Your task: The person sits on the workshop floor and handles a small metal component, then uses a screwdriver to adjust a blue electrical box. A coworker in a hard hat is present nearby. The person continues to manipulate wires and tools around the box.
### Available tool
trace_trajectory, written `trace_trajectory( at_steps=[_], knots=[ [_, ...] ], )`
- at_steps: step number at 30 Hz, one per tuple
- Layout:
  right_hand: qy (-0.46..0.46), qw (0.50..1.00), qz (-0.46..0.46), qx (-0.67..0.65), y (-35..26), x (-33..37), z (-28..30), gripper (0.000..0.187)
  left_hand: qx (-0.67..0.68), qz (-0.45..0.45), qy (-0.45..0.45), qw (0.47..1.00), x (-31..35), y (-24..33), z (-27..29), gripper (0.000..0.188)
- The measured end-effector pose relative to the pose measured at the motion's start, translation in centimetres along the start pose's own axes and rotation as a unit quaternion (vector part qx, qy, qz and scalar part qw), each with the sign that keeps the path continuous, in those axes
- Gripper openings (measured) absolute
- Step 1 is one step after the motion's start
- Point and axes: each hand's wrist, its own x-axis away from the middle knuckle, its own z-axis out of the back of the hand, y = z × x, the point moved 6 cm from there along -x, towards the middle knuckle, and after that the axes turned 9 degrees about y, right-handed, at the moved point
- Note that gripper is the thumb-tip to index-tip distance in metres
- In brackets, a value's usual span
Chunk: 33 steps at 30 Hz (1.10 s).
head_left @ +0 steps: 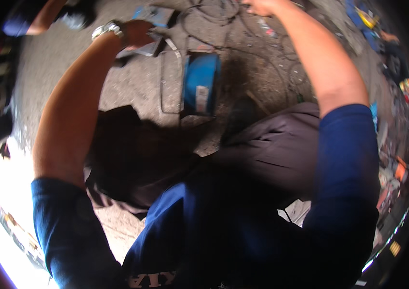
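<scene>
Left hand (138,33), bare and blurred, stretched forward over a flat, hard-edged grey metal-looking piece (152,49) on the floor, upper left of centre; cannot tell whether closed on it or only resting there. On that wrist, a shiny silver watch (105,30) with a linked metal band. Right hand (263,6), cut by the top edge, near thin, dark, flexible cables (212,19) in loose, tangled loops; fingers partly out of view, cannot tell whether holding one. Just beyond the left hand, a squared blue-and-grey box-like object (149,15).

Nearer the body, between both forearms, a bright blue, smoothly curved casing (194,79) with a small pale label (202,98). Just left of it, a slim, pale rod (161,84) bent into a long, round-cornered frame. Underneath, a rough, gritty, grey-brown floor (137,86). In front, creased brownish cloth trousers (281,144) over spread legs, and navy short sleeves (346,159). At upper left, another person's bare limb (46,17) beside blue cloth (15,27).
</scene>
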Motion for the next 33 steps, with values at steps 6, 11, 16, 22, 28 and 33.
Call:
trace_trajectory(
  at_steps=[6, 11, 16, 22, 28, 33],
  knots=[
    [0.04, 0.994, -0.039, -0.098, -4.9, -1.9, 3.6, 0.034, 0.002, -0.089, -0.021, 0.996, -2.9, -5.1, -4.0, 0.071],
    [0.035, 0.956, -0.16, -0.243, -0.6, 7.4, 8.8, 0.033, 0.008, -0.013, -0.097, 0.995, -3.0, -1.9, -0.3, 0.065],
    [-0.065, 0.943, -0.325, 0.039, 10.3, 36.6, 6.4, 0.048, -0.006, -0.026, 0.068, 0.997, -7.7, -5.5, 3.8, 0.061],
    [-0.072, 0.608, -0.789, 0.049, 15.3, 71.2, 7.7, 0.012, -0.008, -0.022, 0.054, 0.998, -10.2, -5.0, 3.0, 0.059],
    [-0.133, 0.806, -0.563, -0.121, 14.0, 47.0, 6.9, 0.036, -0.085, -0.002, 0.007, 0.996, -6.5, -8.3, 1.9, 0.063],
    [-0.175, 0.897, -0.343, -0.216, 10.5, 26.2, 2.9, 0.041, 0.006, -0.041, 0.086, 0.995, -7.2, -2.1, 3.6, 0.058]
  ],
)
